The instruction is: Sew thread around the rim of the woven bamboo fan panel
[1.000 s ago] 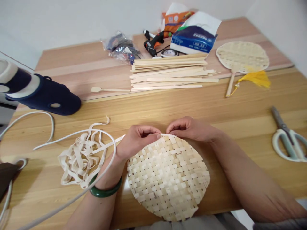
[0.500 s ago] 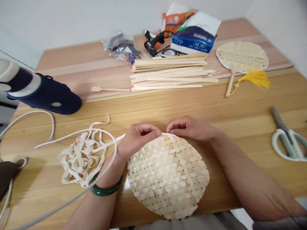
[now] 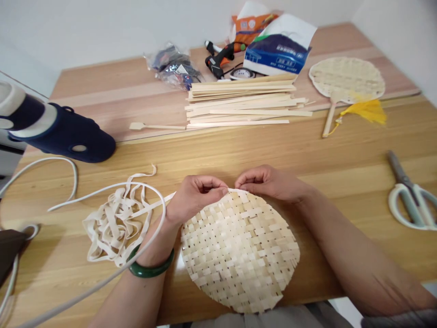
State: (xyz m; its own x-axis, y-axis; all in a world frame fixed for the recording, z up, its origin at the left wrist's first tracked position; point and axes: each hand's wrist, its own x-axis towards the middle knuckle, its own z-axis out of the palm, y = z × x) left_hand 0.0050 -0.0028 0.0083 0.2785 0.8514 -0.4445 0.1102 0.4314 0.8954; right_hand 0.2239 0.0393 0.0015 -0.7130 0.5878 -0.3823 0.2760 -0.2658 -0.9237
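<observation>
A round woven bamboo disc [image 3: 239,250] lies at the near edge of the wooden table [image 3: 239,150]. My left hand [image 3: 194,198] pinches the disc's far rim, fingers curled and thumb pressed on a cream ribbon strip [image 3: 153,207] that runs along that rim. My right hand [image 3: 269,182] pinches the same rim just to the right, fingers closed. The strip trails left to a loose cream ribbon pile [image 3: 112,225]. A green bangle [image 3: 150,269] sits on my left wrist.
A stack of flat bamboo slats [image 3: 242,102] lies mid-table. Behind are a glue gun [image 3: 220,57], a tissue pack [image 3: 278,48] and a plastic bag [image 3: 172,66]. A finished fan with yellow tassel [image 3: 346,82] lies right, scissors [image 3: 411,198] far right, a navy device [image 3: 58,130] and white cable [image 3: 68,173] left.
Almost nothing has moved. Both hands stay pinched on the disc's far rim with only slight finger shifts, and the view drifted a little.
</observation>
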